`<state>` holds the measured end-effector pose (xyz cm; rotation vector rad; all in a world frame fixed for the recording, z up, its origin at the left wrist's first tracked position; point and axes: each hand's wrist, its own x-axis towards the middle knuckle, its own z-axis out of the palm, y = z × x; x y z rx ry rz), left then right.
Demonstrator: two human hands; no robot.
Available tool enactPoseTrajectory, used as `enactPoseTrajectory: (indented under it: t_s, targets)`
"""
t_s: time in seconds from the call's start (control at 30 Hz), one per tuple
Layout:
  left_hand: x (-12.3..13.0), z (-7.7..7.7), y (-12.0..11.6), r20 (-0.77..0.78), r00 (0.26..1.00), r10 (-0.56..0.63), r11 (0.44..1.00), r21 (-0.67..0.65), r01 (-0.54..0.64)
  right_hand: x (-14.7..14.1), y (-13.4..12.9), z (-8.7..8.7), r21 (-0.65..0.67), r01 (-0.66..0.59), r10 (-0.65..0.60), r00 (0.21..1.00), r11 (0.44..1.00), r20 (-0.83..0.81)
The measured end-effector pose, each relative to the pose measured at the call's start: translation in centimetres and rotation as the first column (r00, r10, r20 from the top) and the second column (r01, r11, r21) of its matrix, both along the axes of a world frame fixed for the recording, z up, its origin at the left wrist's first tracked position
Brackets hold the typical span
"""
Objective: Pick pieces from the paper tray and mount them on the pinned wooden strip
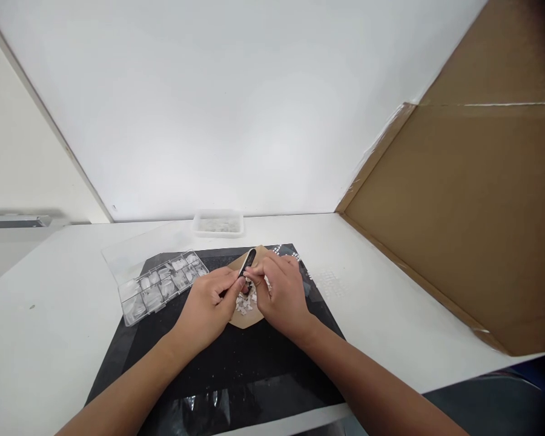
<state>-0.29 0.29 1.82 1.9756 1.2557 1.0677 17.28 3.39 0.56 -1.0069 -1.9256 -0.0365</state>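
Note:
A slim black tool with a pale edge (pixel 247 261) is pinched in my left hand (pixel 212 301), tilted up and to the right. Close beside it, my right hand (pixel 279 292) has its thumb and fingers pressed together near the tool's lower part; what they hold, if anything, is too small to make out. Beneath both hands lies a tan sheet (pixel 244 319) with small white pieces (pixel 245 304) on it. The hands partly cover the sheet and pieces.
A clear compartment box (pixel 157 289) with white pieces lies open at left on the black mat (pixel 236 369). Behind stands a translucent tray (pixel 218 233). Small clear pieces (pixel 329 283) lie right of the mat. Cardboard (pixel 472 212) stands along the right side.

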Motion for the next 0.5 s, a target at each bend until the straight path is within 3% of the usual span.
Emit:
enactPoseTrajectory:
  t_s: [0.2,0.3,0.37,0.43,0.5]
  targets:
    - [-0.1,-0.4,0.1,0.051,0.999,-0.014,0.996,-0.083,0.018,1.0,1.1,-0.2,-0.085,-0.01,-0.007,0.98,0.996,-0.198]
    - [-0.3,-0.8,0.4,0.082,0.996,0.031,0.989,-0.145,-0.019,2.1,2.6,-0.5,-0.232,-0.081,-0.042,0.874,0.969,-0.484]
    - [-0.4,-1.0,0.7,0.145,0.986,0.078,0.976,-0.214,-0.046,3.4,4.0,-0.6,-0.352,-0.184,-0.153,0.656,0.918,-0.739]
    - [-0.6,-1.2,1.1,0.235,0.964,0.124,0.956,-0.29,-0.052,5.0,5.5,-0.5,-0.378,-0.302,-0.298,0.281,0.875,-0.912]
    - [-0.8,-1.3,1.5,0.337,0.925,0.174,0.935,-0.35,-0.049,7.0,6.9,-0.5,-0.387,-0.309,-0.362,0.137,0.869,-0.922]
